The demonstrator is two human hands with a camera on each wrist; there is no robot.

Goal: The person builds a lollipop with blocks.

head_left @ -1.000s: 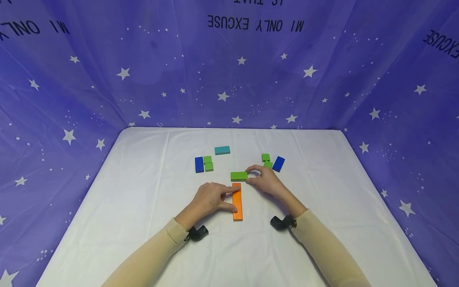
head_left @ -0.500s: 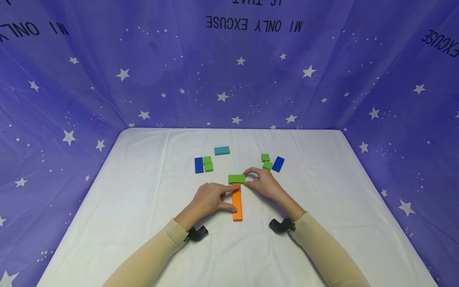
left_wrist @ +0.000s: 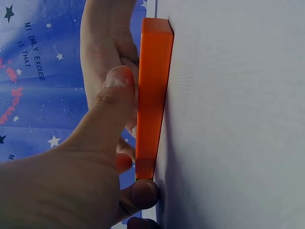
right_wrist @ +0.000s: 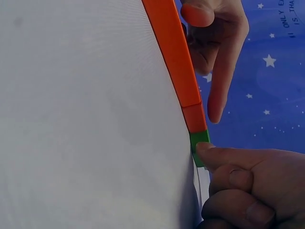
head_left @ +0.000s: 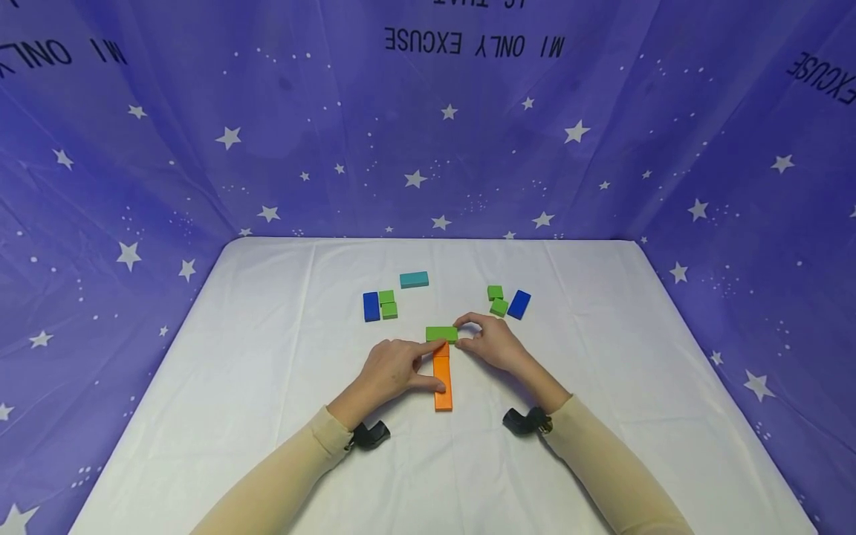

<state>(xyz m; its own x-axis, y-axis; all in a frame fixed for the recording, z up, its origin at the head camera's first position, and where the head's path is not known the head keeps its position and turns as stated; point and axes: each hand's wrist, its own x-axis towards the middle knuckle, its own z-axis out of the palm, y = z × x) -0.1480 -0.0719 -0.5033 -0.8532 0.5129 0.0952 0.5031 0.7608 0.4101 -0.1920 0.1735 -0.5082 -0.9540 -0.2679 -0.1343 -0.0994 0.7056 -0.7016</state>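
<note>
A long orange block (head_left: 443,401) lies lengthwise on the white table, with a short orange block (right_wrist: 194,118) in line at its far end. A green block (head_left: 438,333) lies crosswise beyond them, forming a T. My right hand (head_left: 493,340) pinches the green block's right end between thumb and finger. From the left, my left hand (head_left: 394,369) reaches over the orange pieces, index finger and thumb extended. Its index fingertip overlaps the joint between green and orange in the head view. Its thumb (left_wrist: 119,83) is beside the long orange block in the left wrist view.
A teal block (head_left: 414,280) lies further back. At left are a blue block (head_left: 371,306) and two small green blocks (head_left: 388,305). Another blue block (head_left: 519,305) and two small green blocks (head_left: 498,301) are at right. Purple star-patterned drapes (head_left: 441,148) stand around the table (head_left: 281,371).
My right hand has brought the green block slightly left and nearer, up against the orange end. My left index finger has shifted off the short orange block toward the green one.
</note>
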